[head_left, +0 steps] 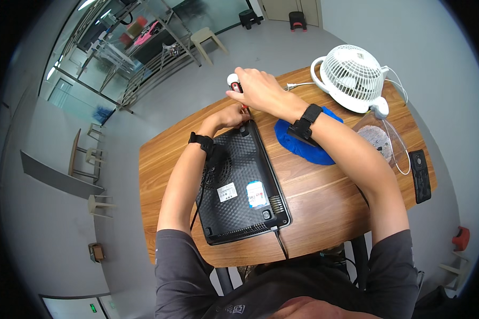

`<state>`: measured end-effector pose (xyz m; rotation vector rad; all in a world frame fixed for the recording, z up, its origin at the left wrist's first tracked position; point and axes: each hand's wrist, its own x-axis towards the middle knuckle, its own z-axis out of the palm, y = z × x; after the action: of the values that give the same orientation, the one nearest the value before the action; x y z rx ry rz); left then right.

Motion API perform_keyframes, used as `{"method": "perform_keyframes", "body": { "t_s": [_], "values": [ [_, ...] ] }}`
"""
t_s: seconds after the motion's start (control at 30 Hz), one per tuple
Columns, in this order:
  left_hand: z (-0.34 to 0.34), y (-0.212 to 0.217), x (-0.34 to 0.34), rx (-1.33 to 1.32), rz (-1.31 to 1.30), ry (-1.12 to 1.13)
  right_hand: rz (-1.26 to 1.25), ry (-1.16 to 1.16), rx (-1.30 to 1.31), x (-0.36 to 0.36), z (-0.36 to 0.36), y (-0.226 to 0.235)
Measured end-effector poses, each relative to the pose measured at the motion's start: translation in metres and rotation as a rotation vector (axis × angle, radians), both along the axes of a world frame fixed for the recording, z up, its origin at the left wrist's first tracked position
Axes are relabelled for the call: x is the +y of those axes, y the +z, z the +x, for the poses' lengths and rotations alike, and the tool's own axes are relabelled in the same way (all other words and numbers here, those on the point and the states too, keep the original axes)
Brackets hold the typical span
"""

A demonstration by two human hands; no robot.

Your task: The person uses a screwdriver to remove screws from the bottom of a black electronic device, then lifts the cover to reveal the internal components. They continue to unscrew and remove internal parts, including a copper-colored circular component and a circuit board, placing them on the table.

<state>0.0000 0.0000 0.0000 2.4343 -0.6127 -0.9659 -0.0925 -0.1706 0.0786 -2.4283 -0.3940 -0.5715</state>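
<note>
Head view, nearest first: the person's dark grey shirt fills the lower edge, and both bare forearms reach away over a wooden table (324, 207). Between the forearms lies a black flat appliance (242, 183), turned underside up, with a ribbed vent, two stickers and round feet showing; its long axis runs from the near edge of the table toward the far edge, tilted slightly left. A black cord (280, 244) leaves its near corner and drops over the table edge.

Right of the appliance, under the right wrist, sits a crumpled blue cloth (303, 141). Further right lie a round wire grille (382, 141) and a black rectangular remote-like piece (420, 175) near the table's right edge. Behind them stands a white desk fan (354, 77), its cable trailing along the far edge.

At the appliance's far corner, the left hand (230, 116) is curled against the casing, steadying it. The right hand (256, 87) is closed around a screwdriver (235, 85) with a red and white handle, held roughly upright over that corner, handle end pointing away and up; the hands hide its tip. Both wrists wear black bands. Beyond the table are grey floor, stools and metal racks.
</note>
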Motion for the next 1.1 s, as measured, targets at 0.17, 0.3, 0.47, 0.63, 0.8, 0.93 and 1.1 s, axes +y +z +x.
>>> {"method": "perform_keyframes", "body": {
  "t_s": [0.17, 0.3, 0.47, 0.63, 0.8, 0.93, 1.1],
  "values": [
    [-0.005, -0.003, 0.002, -0.249, -0.052, -0.106, -0.005, -0.002, -0.046, 0.0, 0.0, 0.0],
    [-0.009, -0.005, -0.002, -0.319, -0.107, -0.073, -0.002, -0.007, -0.044, -0.002, -0.001, -0.001],
    [-0.012, -0.009, -0.003, -0.356, -0.078, -0.015, -0.009, 0.002, -0.027, 0.001, -0.003, -0.003],
    [-0.009, -0.011, -0.008, -0.422, -0.097, -0.031, -0.03, -0.025, -0.053, -0.002, -0.006, 0.004],
    [-0.007, -0.011, -0.012, -0.402, -0.097, -0.034, -0.032, -0.026, -0.055, -0.007, -0.007, 0.007],
    [-0.005, -0.014, -0.011, -0.471, 0.018, -0.103, -0.029, -0.028, -0.056, -0.007, -0.009, 0.008],
    [-0.006, -0.006, -0.007, -0.45, 0.057, -0.244, -0.02, -0.025, -0.069, -0.008, -0.007, 0.002]
  ]
}}
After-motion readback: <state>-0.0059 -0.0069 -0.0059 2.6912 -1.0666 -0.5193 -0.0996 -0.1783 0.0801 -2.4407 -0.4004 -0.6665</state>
